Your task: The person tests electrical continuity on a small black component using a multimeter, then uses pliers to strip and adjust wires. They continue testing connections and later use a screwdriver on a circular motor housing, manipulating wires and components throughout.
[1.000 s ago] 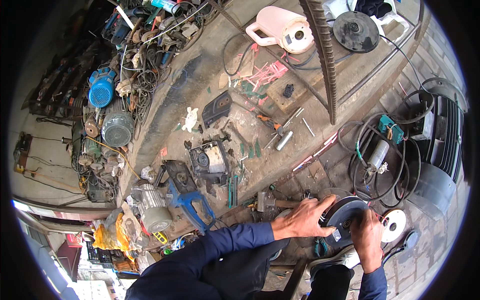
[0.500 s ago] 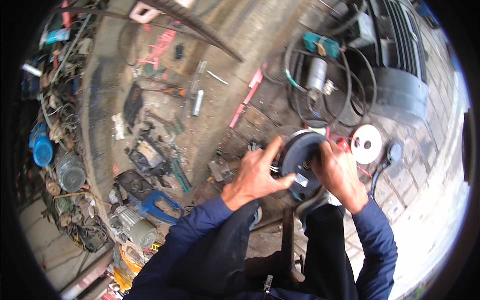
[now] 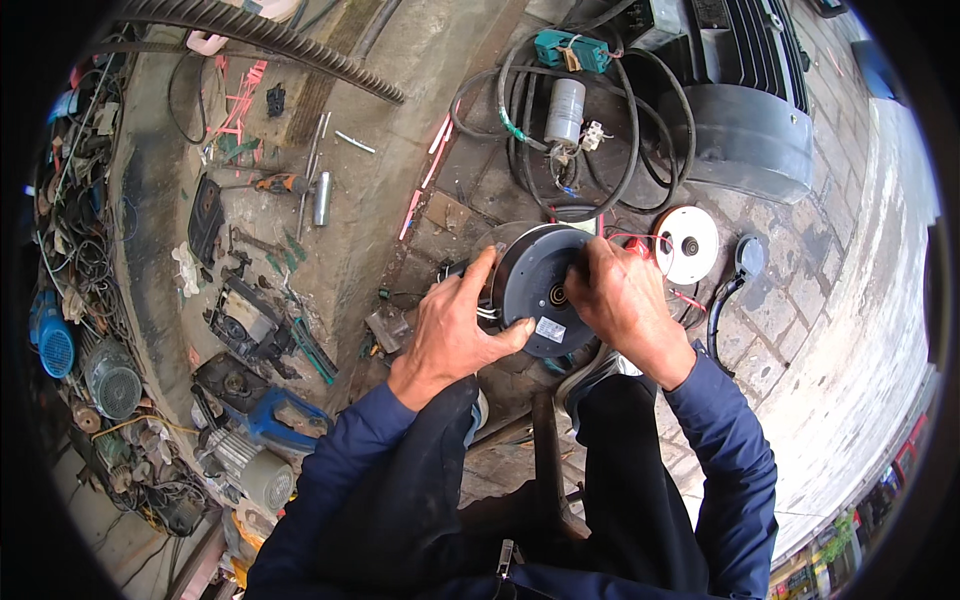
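A round electric kettle (image 3: 525, 290) is held bottom up above my knees, its black underside facing me. Brass connector rings (image 3: 558, 294) mark the middle of that underside, and a small white label (image 3: 550, 330) is stuck below them. My left hand (image 3: 450, 330) grips the kettle's left side, thumb over the edge of the base. Curled against the base beside the rings is my right hand (image 3: 625, 305); its fingertips are pressed together, and whatever they pinch is hidden. A white disc-shaped power base (image 3: 702, 226) with a black centre lies beyond my right hand, thin red wire beside it.
A large ribbed grey motor (image 3: 745, 130) and coiled black cable with a metal capacitor (image 3: 565, 112) lie at the far right. Leftward are an orange-handled screwdriver (image 3: 282, 184), a blue-handled tool (image 3: 285, 415) and a small motor (image 3: 250, 465). A ribbed steel bar (image 3: 270, 45) crosses the upper left.
The whole scene has shifted left and slightly up in the view. Both hands keep their places on the kettle, whose underside now faces me more fully.
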The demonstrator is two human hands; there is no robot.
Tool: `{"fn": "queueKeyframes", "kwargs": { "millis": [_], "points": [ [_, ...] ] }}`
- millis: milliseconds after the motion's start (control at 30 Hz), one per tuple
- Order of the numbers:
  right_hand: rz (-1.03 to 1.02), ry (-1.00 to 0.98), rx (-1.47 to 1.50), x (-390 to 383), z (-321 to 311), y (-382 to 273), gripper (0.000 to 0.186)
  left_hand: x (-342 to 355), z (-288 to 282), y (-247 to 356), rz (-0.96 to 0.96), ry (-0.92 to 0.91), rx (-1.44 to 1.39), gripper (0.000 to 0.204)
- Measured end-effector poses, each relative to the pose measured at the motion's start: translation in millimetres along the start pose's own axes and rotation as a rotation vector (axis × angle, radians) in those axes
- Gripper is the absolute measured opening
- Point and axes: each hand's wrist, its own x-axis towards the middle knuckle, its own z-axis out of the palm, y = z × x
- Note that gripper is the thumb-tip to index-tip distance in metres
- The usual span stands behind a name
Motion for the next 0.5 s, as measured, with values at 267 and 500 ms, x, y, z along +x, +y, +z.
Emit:
{"fn": "queueKeyframes", "kwargs": {
  "millis": [267,500],
  "points": [
    [-0.043,0.006,0.015,-2.5,-4.7,1.0,0.022,0.1,2.0,2.1,0.029,0.021,-0.016,0.094],
    [-0.072,0.036,-0.024,-3.3,3.2,0.8,0.020,0.5,3.1,3.3,0.059,0.027,0.015,0.093]
  ]
}}
